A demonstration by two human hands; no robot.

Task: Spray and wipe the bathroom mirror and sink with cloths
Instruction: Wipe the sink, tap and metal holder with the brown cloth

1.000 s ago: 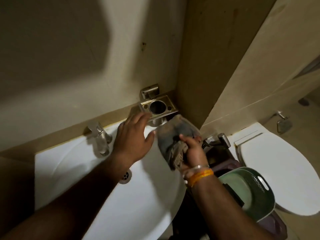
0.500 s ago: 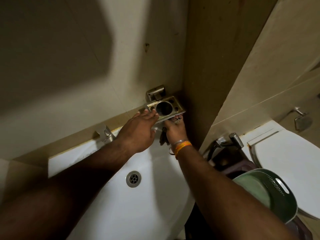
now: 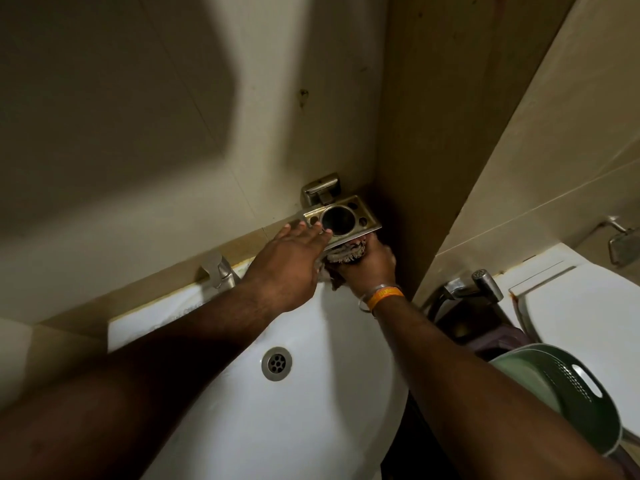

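1. Low in the frame, the white sink (image 3: 214, 427) lies under both my forearms.
2. At centre, my left hand (image 3: 287, 261) reaches out, fingers straight, steadying the metal holder (image 3: 341, 220).
3. Just right, my right hand (image 3: 369, 263) clenches the cloth (image 3: 344, 254) up under that holder.
4. Risk, as I judge it: pushing hard could bend the bracket or drop the cloth.
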